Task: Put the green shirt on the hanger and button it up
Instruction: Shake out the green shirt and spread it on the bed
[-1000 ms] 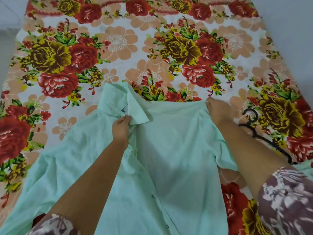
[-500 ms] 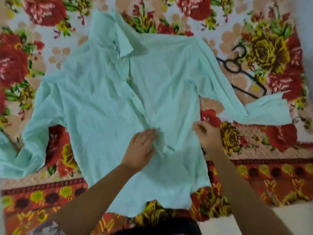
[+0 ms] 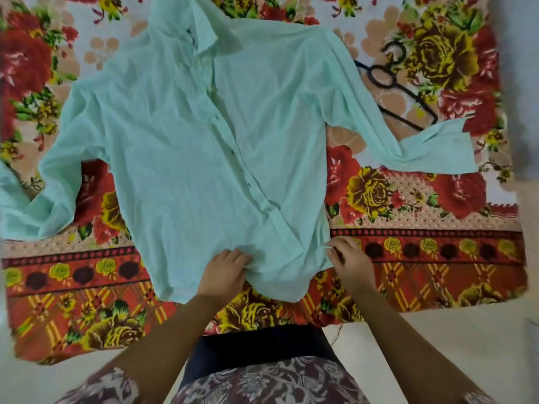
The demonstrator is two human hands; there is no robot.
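The pale green shirt [image 3: 180, 135] lies spread flat on the flowered bedsheet [image 3: 408, 258], collar at the far end, sleeves out to both sides, small dark buttons down its front. My left hand [image 3: 226, 269] grips the shirt's bottom hem near the middle. My right hand [image 3: 347, 262] pinches the hem's right corner. The black hanger [image 3: 390, 80] rests on the sheet beyond the right sleeve, its lower part hidden under the sleeve.
The bedsheet's near edge hangs over a pale floor [image 3: 437, 345]. A grey wall [image 3: 525, 83] borders the bed on the right. My patterned clothing [image 3: 262, 383] fills the bottom of the view.
Both hands have moved down from the collar and shoulder, along the front, to the bottom hem. The view has pulled back so the whole shirt shows.
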